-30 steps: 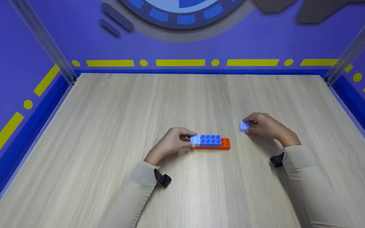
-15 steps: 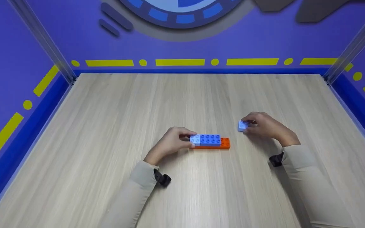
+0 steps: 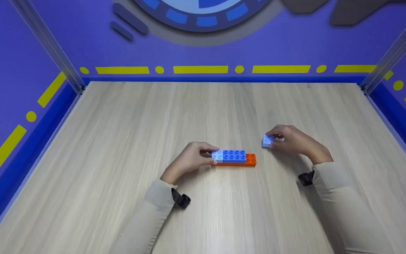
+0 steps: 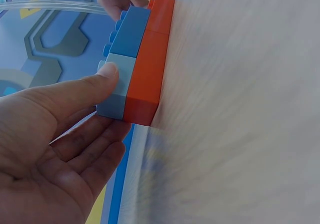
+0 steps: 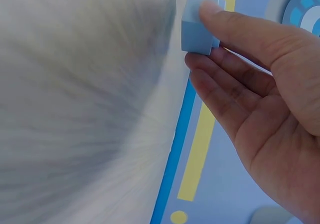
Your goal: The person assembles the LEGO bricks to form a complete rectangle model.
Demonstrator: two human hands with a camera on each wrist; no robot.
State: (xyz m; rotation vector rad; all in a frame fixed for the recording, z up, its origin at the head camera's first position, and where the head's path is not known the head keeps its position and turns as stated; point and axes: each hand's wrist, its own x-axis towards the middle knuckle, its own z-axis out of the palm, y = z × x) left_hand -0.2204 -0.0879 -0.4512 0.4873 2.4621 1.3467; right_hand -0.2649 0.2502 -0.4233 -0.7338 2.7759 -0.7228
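On the table lies a red-orange row of toy building bricks [image 3: 251, 160]. A light blue brick [image 4: 115, 88] and a darker blue brick [image 3: 234, 156] sit side by side on top of it, leaving the red studs at the right end bare. My left hand [image 3: 189, 158] pinches the light blue brick at the left end between thumb and fingers. Up and to the right, my right hand [image 3: 294, 143] pinches a loose light blue brick [image 5: 200, 23] by its sides. That loose brick stands apart from the stack, and in the right wrist view it looks raised off the table.
The wood-grain table [image 3: 146, 116] is bounded by a purple back wall [image 3: 203, 56] with yellow dashes. Similar panels stand at the left and right, with metal posts [image 3: 48, 42] in the corners. A black wrist strap [image 3: 180, 198] shows at the left sleeve.
My right hand has shifted slightly to the left with the loose light blue brick, nearer the stack. The left hand and the stack have stayed in place.
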